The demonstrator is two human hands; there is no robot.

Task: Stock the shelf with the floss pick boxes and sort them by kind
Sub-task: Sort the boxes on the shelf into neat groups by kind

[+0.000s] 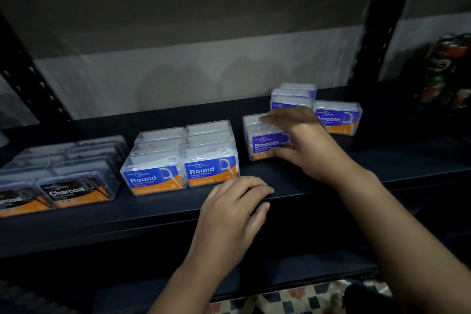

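A dark metal shelf carries clear plastic floss pick boxes grouped by kind. At the far left stands a block of black-and-orange labelled Charcoal boxes, two columns running from near to far, the nearest labels reading "Charcoal". Just to their right sit the blue-and-orange labelled Round boxes, again two columns several deep, each front label reading "Round Dental Flosser" beside a drawing of a floss pick.

The left hand rests on the near edge of the shelf in front of the Round boxes, fingers curled over the lip and thumb under it, gripping the edge.

Right of the Round group, a gap apart, the right hand holds a single clear Smooth box standing on the shelf: the fingers lie over its top and the thumb presses its lower front, partly covering the blue label that reads "Smooth". Farther back and right stand more Smooth boxes, one facing front with "Smooth" readable, others behind it partly hidden by the hand.

A black perforated upright rises at the right. Beyond it, blurred, sit green and red cans; their lettering is unreadable. Patterned floor tiles show below.
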